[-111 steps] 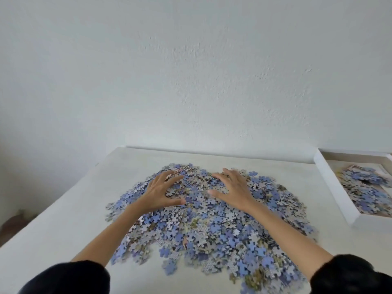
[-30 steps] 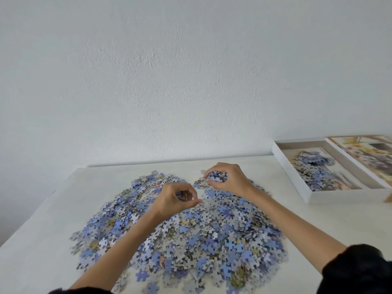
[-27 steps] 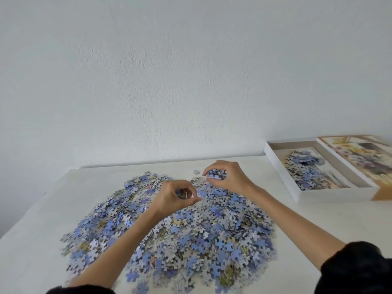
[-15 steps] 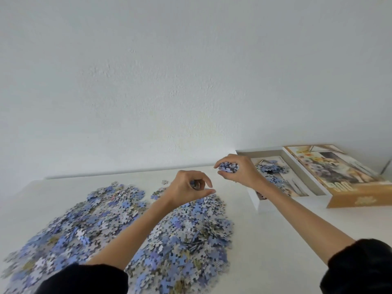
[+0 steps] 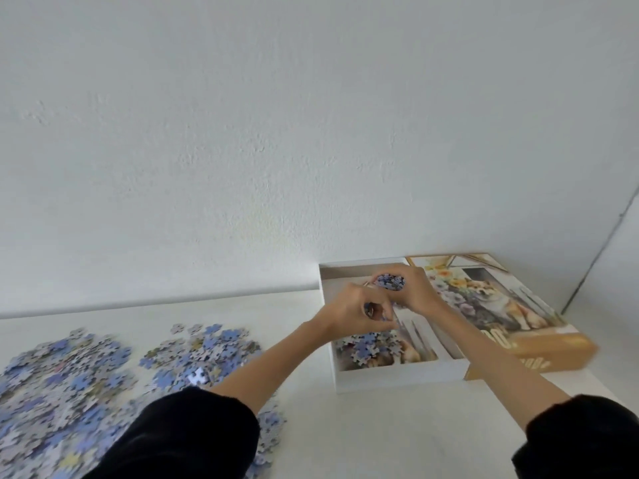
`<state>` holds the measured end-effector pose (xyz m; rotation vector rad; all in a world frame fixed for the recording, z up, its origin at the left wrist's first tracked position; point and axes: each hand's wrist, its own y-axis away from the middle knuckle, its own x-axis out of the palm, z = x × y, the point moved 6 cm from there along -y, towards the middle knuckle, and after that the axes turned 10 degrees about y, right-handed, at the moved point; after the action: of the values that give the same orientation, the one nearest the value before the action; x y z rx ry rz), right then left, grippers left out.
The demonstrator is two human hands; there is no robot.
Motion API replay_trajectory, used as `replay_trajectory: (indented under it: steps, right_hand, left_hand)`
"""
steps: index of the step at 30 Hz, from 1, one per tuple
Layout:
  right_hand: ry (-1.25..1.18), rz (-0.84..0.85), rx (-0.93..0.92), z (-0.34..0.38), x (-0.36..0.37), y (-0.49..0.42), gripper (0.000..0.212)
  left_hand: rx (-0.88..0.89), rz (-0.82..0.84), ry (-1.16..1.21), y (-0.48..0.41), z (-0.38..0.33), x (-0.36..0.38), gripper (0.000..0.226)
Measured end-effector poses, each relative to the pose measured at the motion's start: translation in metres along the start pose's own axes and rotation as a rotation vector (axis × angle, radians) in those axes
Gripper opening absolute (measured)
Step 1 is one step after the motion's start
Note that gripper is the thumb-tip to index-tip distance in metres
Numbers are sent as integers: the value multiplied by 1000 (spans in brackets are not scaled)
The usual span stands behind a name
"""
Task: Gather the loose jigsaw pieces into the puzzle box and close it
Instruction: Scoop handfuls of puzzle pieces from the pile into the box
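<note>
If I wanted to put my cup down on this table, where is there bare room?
Bare tabletop lies in front of the white box, between the two sleeves. Another strip runs between the loose pieces and the box. The left side is crowded with pieces, and the lid fills the far right corner.

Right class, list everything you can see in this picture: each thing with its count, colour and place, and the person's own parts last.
Table: one, white, across the lower part of the view, against the wall.
Wall: one, white, behind the table.
Loose jigsaw pieces: a large spread, mostly blue and grey, on the table at left.
Box tray: one, white, open, on the table at right, some pieces inside.
Box lid: one, tan with a dog picture, beside the tray on its right.
Left hand: over the tray, closed on pieces.
Right hand: over the tray, holding a blue handful.
Sleeves: two, black, bottom edge.
</note>
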<state>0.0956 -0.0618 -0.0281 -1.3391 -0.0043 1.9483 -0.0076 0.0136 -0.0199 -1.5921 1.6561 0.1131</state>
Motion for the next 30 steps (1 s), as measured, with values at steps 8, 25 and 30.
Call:
replay_trajectory:
  steps: [8, 25, 30]
  right_hand:
    - [57, 125, 57, -38, 31, -22, 17]
    - [-150, -28, -2, 37, 25, -24, 15]
    - [-201, 20, -76, 118, 55, -20, 15]
  left_hand:
    - [30, 151, -162, -15, 29, 35, 19]
    - [63, -1, -170, 52, -11, -50, 25]
    - [-84, -196, -164, 126, -13, -125, 28]
